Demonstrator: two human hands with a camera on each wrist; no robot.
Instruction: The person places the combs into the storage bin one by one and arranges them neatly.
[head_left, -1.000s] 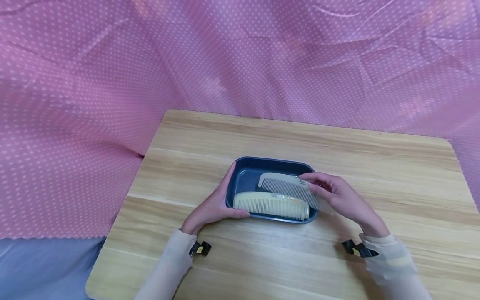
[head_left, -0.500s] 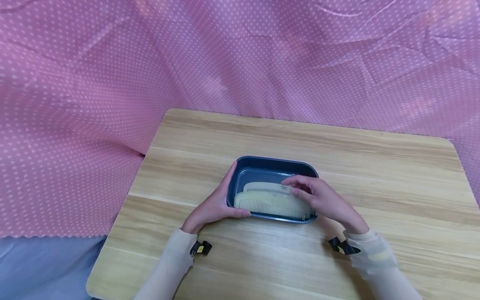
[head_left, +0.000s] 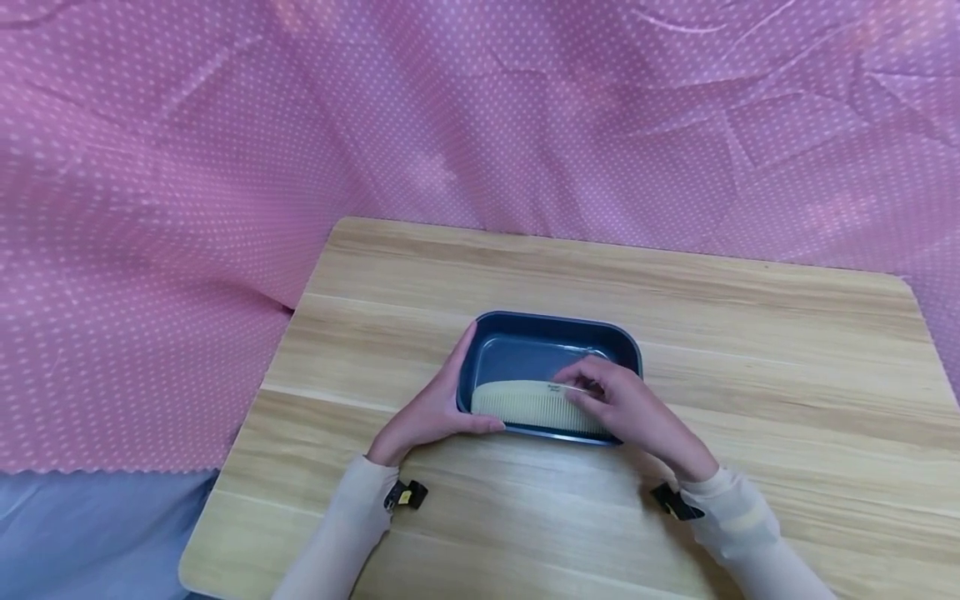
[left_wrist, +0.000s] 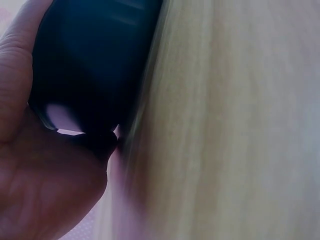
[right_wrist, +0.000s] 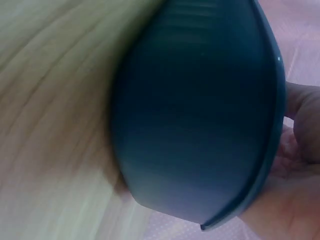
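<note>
A dark blue rectangular tray (head_left: 513, 357) with rounded corners stands on the table. My left hand (head_left: 429, 410) grips its left end, thumb along the front wall and fingers up the left side. In the left wrist view that hand wraps close round the tray (left_wrist: 85, 65). Inside, along the front wall, lies a cream comb (head_left: 521, 403), teeth toward me. My right hand (head_left: 622, 407) reaches over the tray's right end and pinches a comb by its printed spine. Only one comb outline shows; the second comb is hidden. The right wrist view shows mostly the tray's outer wall (right_wrist: 195, 115).
The light wooden table (head_left: 750, 367) extends around the tray on all sides. Pink dotted cloth (head_left: 480, 117) hangs behind and to the left of it. Blue-grey fabric (head_left: 90, 533) shows at the lower left.
My right hand has moved left and toward me, bringing its comb over the tray and down against the other comb until the two line up. The left hand keeps its place.
</note>
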